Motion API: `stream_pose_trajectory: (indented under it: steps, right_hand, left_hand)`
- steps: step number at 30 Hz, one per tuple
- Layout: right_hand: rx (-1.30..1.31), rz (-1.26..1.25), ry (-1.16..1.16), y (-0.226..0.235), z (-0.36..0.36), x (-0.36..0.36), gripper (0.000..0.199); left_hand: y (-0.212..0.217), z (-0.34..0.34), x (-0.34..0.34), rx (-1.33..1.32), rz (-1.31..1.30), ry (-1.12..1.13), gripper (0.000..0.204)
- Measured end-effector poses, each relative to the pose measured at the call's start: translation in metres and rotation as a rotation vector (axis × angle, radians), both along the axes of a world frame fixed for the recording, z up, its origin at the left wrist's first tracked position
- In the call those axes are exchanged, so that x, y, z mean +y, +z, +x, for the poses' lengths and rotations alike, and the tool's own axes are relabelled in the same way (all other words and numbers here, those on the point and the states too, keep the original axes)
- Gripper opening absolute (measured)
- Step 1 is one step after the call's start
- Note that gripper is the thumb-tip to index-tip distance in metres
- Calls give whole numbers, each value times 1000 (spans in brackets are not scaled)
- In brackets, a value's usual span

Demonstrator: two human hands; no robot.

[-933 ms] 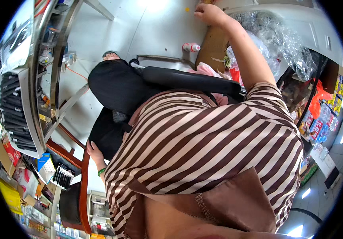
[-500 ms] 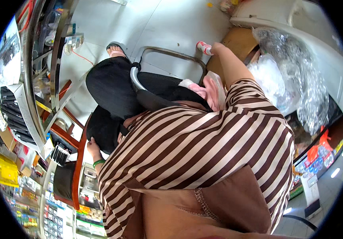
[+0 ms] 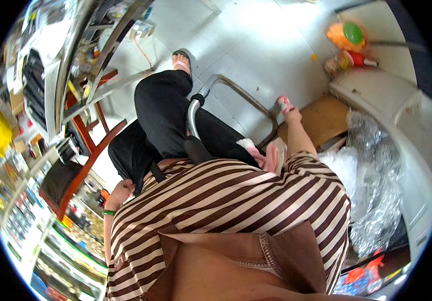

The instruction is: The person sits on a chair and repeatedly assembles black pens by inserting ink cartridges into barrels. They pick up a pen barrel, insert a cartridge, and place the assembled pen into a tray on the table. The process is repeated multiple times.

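My right hand [image 3: 293,116] reaches out low on the right and is closed around a small red-and-white tube-shaped thing [image 3: 283,104]. Its kind is not clear. Under that hand is a brown board-like surface [image 3: 316,120]. On the left, my left hand [image 3: 121,191], with a green bangle [image 3: 109,212] at the wrist, is by my hip against the black trousers [image 3: 163,108]. Its fingers are curled, and whatever they grip is hidden. A bent chrome tube [image 3: 193,118] with a black grip crosses my lap. Pink cloth [image 3: 271,158] lies beside my right thigh.
Clear plastic wrap [image 3: 376,185] and a white bag [image 3: 341,168] are heaped at the right, by a white cabinet [image 3: 376,88]. A wooden chair [image 3: 78,178] and crowded shelves [image 3: 50,251] stand left. An orange-and-green thing [image 3: 349,35] lies on the floor at the far right.
The view has shifted, bringing the orange-and-green thing into sight. My right hand still holds the red-and-white thing, lower in the picture. My left hand's fingers have curled in at the black trousers.
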State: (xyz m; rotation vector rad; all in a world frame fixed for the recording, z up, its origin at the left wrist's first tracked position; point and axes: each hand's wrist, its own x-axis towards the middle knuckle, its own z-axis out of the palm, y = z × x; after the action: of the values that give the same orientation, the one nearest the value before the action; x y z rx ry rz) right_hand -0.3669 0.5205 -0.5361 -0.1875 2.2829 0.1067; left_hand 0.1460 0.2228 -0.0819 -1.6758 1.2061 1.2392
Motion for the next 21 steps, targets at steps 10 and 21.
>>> stream_pose_trajectory:
  steps: [10,21]
  right_hand:
    - [-63,-108,387,74,-4,-111,33]
    - [212,-958,650,357,54,-263,22]
  left_hand:
    - [-6,-17,44,35,-238,-302,16]
    - [-42,-7,23,301,-729,-184,19]
